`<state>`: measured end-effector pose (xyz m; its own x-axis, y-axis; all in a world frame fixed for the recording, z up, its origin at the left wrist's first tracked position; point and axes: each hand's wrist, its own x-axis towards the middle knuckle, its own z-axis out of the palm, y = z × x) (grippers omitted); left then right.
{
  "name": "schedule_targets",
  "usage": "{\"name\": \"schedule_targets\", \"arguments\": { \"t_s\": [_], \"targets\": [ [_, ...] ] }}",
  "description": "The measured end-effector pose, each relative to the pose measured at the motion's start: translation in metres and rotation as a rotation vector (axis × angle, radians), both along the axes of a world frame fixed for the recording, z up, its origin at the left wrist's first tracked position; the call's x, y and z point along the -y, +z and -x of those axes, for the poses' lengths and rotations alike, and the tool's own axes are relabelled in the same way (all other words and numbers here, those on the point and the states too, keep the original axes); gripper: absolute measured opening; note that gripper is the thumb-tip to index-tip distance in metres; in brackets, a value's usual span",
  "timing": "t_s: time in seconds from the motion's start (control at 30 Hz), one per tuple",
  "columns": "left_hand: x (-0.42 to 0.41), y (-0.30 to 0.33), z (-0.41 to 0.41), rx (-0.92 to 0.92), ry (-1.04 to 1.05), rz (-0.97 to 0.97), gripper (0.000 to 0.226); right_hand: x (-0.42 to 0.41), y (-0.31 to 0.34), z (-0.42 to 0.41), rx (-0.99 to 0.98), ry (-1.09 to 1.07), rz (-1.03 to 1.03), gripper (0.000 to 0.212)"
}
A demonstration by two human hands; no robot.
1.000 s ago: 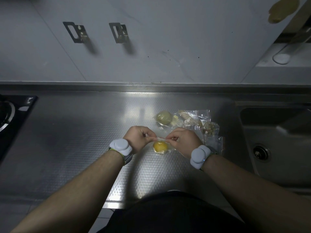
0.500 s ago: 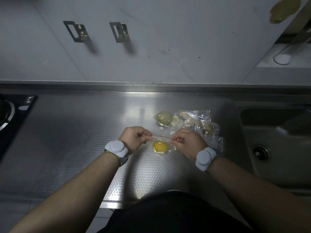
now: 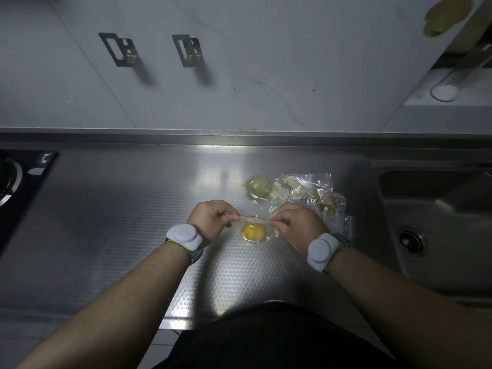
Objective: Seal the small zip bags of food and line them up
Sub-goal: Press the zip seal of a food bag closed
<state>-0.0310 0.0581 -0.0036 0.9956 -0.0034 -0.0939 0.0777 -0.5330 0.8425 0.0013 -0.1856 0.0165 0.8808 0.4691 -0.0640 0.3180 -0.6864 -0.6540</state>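
A small clear zip bag with a round yellow piece of food (image 3: 253, 231) hangs just above the steel counter (image 3: 119, 209). My left hand (image 3: 213, 222) pinches the left end of its red zip strip. My right hand (image 3: 292, 225) pinches the right end. Behind them lies a bag with a pale green ball (image 3: 258, 185). To its right is a loose heap of other clear bags with bits of food (image 3: 311, 191); one more bag (image 3: 343, 225) lies beside my right wrist.
A sink (image 3: 439, 225) with a drain is sunk into the counter at the right. A black gas hob (image 3: 18, 182) sits at the left edge. Two metal brackets (image 3: 157, 50) hang on the back wall. The counter's front edge runs near my body.
My hands have drawn apart along the zip strip, the left one moving left and the right one right. The yellow food bag stays between them.
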Motion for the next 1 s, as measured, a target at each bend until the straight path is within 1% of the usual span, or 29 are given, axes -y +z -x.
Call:
{"name": "schedule_targets", "arguments": {
  "t_s": [0.2,0.3,0.47,0.57,0.67,1.0],
  "targets": [
    [0.003,0.002,0.001,0.020,-0.014,-0.011,0.016,-0.004,-0.001,-0.001,-0.013,-0.019,-0.001,0.008],
    [0.002,0.003,0.001,0.000,-0.039,-0.004,0.009,-0.003,0.000,-0.002,-0.037,-0.001,-0.006,0.007],
    [0.005,0.005,0.001,-0.001,-0.041,-0.016,0.012,-0.004,0.005,-0.001,-0.044,0.008,-0.008,0.011],
    [0.010,0.005,-0.001,0.004,-0.039,-0.021,0.017,-0.009,0.006,0.000,-0.044,0.019,-0.017,0.014],
    [0.011,0.005,-0.001,-0.024,-0.044,-0.003,0.010,-0.013,0.007,0.000,-0.037,0.025,-0.021,0.012],
    [0.012,0.008,-0.003,-0.034,-0.083,0.002,0.007,-0.014,0.006,0.000,0.000,0.009,-0.025,0.007]
  ]
}}
